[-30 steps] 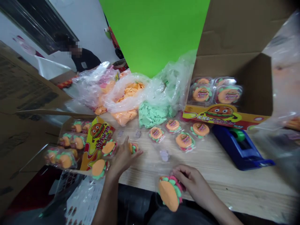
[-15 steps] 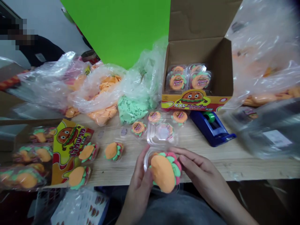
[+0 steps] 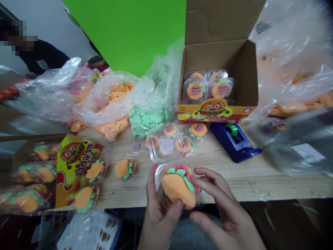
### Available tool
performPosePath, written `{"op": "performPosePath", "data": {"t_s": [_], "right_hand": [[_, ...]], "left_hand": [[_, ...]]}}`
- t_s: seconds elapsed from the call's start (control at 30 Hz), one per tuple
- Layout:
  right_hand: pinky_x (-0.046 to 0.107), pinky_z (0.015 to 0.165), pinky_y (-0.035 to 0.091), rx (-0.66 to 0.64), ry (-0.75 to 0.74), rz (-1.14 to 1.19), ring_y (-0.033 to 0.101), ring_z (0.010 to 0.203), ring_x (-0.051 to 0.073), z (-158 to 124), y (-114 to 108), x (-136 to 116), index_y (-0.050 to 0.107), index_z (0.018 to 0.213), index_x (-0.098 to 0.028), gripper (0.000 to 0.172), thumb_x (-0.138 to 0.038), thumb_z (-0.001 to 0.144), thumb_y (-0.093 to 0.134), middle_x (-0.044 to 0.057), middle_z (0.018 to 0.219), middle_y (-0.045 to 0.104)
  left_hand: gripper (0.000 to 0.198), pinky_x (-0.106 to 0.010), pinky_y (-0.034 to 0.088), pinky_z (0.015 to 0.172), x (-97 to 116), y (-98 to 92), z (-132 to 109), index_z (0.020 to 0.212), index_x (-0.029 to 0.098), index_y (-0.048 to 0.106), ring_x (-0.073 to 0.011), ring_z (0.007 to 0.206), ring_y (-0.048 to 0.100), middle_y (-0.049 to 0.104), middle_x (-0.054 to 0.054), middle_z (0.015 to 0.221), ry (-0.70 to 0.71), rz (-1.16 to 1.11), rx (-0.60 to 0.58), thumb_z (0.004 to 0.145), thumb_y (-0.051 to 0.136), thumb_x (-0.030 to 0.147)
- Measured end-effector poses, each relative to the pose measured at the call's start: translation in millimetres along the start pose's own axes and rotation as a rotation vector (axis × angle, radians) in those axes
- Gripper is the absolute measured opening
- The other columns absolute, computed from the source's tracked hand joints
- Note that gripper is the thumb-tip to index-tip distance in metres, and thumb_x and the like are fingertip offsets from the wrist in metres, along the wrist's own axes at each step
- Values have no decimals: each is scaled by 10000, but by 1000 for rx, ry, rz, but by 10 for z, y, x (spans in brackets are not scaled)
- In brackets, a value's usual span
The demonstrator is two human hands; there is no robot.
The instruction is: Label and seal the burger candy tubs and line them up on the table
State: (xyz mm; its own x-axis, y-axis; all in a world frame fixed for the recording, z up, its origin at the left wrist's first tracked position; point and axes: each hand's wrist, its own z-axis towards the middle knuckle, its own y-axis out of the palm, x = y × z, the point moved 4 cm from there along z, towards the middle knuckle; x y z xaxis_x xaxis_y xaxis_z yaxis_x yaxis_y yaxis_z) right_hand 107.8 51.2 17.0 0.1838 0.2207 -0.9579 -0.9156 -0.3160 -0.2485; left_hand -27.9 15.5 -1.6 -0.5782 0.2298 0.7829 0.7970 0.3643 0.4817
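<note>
- left hand (image 3: 160,211) curled; thumb presses the front of the burger (image 3: 178,185), fingers run up its left side
- right hand (image 3: 221,205) half-curled; fingertips on burger's right edge, thumb below; a grip from both sides likely keeps the layers stacked
- burger sits tilted in clear tray (image 3: 158,173) at the near table (image 3: 260,173) edge; lid (image 3: 169,144) hinged back, leaving the tray mouth free
- box (image 3: 217,113) of packed ones open behind; tape dispenser (image 3: 235,139) just beside it

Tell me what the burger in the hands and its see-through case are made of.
The burger looks like soft, matte gummy or foam: dull orange bun, frilly green and pink layers. The clamshell case looks like thin, glossy clear plastic: things behind show through.
</note>
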Motion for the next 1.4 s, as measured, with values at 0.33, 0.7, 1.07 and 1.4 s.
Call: {"op": "performPosePath", "data": {"t_s": [0.33,0.7,1.07,1.4], "right_hand": [[207,843,497,40,108,106,459,1188,161,1,56,242,487,1164,-408,412,-149,848,541,19,1247,396],[194,820,525,31,259,337,492,1198,169,-9,66,214,591,1091,-423,377,-171,811,593,-22,1360,432],[264,777,571,-40,286,358,545,1144,204,36,-1,204,638,1047,-419,389,-131,788,616,-11,1272,535],[213,678,570,-80,419,524,564,1104,194,108,103,266,574,1162,-370,508,-70,752,600,18,1252,550]], "left_hand": [[309,-309,415,955,133,-33,98,1027,258,581,-226,1156,511,590,-39,1194,-81,-60,1,748,680,350],[749,-333,444,912,216,-50,190,1402,386,152,-213,1137,537,608,-44,1183,-263,-84,-204,814,611,321],[398,-349,422,961,276,-119,296,1185,383,546,-227,1167,515,482,11,1359,-51,99,-190,829,581,209],[410,-409,432,966,402,-168,389,1256,332,464,-228,1133,548,558,-32,1268,168,246,-122,880,483,168]]}}
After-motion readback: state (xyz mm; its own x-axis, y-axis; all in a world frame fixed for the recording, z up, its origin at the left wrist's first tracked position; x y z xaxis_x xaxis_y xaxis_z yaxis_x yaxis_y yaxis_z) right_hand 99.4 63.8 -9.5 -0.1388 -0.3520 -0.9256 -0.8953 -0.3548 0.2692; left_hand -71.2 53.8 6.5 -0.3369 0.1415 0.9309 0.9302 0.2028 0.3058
